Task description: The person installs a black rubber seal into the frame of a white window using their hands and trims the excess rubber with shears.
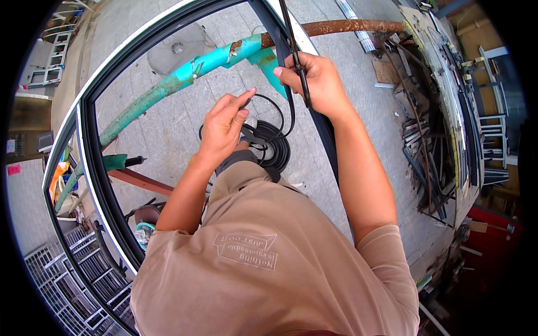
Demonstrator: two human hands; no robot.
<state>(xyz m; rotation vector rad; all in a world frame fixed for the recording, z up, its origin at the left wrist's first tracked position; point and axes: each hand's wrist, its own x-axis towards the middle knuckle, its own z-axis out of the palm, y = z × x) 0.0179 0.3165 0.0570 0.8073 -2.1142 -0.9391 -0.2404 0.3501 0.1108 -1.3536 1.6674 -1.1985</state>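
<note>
Slack is building in the black rubber strip (283,106) as the left hand (224,126) is pinching its loose run between thumb and fingers, feeding from the coil (274,147) on the paving. The right hand (314,81) is closing around the strip against the dark frame (98,162); a kink could be forming, or the strip slipping from its groove.

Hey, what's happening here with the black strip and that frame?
A person stands over a large dark frame. The right hand presses a black rubber strip against the frame's right bar, while the left hand pinches the strip farther along. The rest lies in a coil on the paved ground below.
</note>
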